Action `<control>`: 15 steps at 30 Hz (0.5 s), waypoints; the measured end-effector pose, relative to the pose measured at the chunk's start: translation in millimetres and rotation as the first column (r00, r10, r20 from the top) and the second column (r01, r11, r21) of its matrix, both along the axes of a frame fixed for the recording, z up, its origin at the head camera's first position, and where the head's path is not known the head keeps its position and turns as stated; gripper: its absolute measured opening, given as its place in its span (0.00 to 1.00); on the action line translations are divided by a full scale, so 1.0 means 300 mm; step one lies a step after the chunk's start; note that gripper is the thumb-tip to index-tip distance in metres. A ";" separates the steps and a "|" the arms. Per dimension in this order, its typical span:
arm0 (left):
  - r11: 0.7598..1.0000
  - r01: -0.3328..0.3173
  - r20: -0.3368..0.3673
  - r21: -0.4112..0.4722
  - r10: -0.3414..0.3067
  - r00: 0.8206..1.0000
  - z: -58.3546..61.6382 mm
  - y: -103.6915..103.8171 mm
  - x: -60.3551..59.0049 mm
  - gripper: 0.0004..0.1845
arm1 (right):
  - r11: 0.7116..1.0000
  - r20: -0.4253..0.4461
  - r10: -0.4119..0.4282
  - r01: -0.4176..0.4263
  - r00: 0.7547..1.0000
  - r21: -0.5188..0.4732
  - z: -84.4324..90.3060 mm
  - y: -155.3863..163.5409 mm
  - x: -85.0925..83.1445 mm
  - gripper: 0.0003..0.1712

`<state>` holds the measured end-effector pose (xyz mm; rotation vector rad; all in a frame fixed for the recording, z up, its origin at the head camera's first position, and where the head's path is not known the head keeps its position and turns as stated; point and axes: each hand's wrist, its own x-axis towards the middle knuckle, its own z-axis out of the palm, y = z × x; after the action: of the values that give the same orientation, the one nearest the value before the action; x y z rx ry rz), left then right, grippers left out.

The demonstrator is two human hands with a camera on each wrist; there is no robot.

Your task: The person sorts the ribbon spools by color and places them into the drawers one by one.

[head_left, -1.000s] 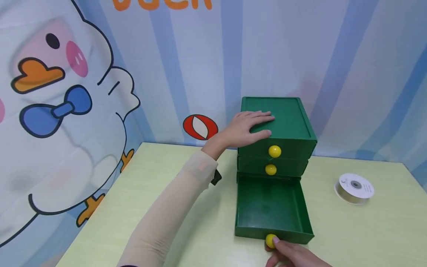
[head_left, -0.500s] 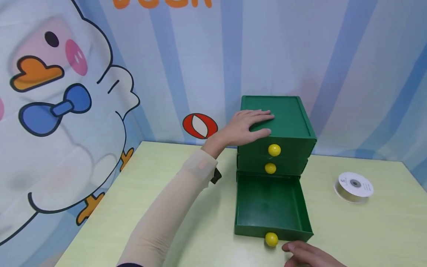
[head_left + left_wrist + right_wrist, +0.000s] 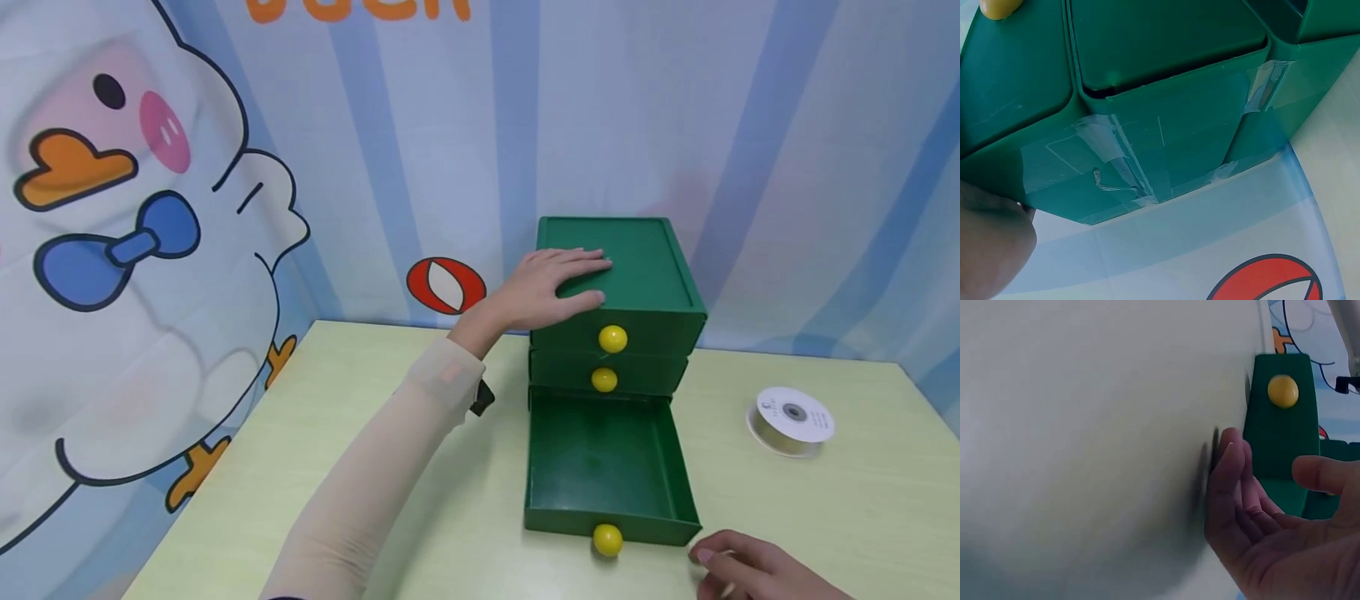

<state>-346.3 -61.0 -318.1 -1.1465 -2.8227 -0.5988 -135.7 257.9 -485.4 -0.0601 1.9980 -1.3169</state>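
A green three-drawer cabinet (image 3: 645,250) stands at the back of the pale table (image 3: 360,467). Its bottom drawer (image 3: 607,467) is pulled out and shows nothing inside; a yellow knob (image 3: 607,539) sits on its front. My left hand (image 3: 551,283) lies flat on the cabinet's top, fingers straight. My right hand (image 3: 750,567) hovers near the table's front edge, right of the knob, fingers relaxed and holding nothing. In the right wrist view the drawer front (image 3: 1280,434) and its knob (image 3: 1283,391) lie beyond the loose fingers (image 3: 1229,475). The left wrist view shows the cabinet's taped side (image 3: 1147,162).
A white ribbon spool (image 3: 791,419) lies on the table to the right of the cabinet. A small black object (image 3: 482,398) sits left of the cabinet base. A cartoon duck backdrop (image 3: 150,233) walls the left and back.
My right hand has let go of the bottom drawer's knob and drawn away to the right. The drawer stays pulled out. The left hand has not moved.
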 end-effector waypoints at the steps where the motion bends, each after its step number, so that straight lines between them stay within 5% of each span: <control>1: 1.000 0.001 0.000 0.004 -0.001 1.000 0.001 0.000 -0.001 0.33 | 0.999 -0.015 0.015 -0.015 1.000 0.037 0.011 0.014 -0.012 0.27; 7: 1.000 -0.006 -0.002 0.016 0.006 1.000 0.006 -0.008 0.000 0.33 | 0.948 -0.268 0.010 0.076 0.963 0.310 0.067 0.077 -0.088 0.24; 11: 1.000 -0.007 -0.006 0.004 0.007 1.000 0.005 -0.006 0.001 0.33 | 0.849 -0.510 0.097 0.196 0.855 0.491 0.112 0.120 -0.132 0.18; 15: 1.000 -0.001 -0.002 0.002 0.001 1.000 0.002 0.001 0.000 0.33 | 0.746 -0.634 0.199 0.304 0.747 0.592 0.157 0.171 -0.175 0.16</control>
<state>-346.2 -60.6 -317.5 -1.1448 -2.8202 -0.6007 -188.3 309.3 -438.2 -0.1491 3.0269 -0.5220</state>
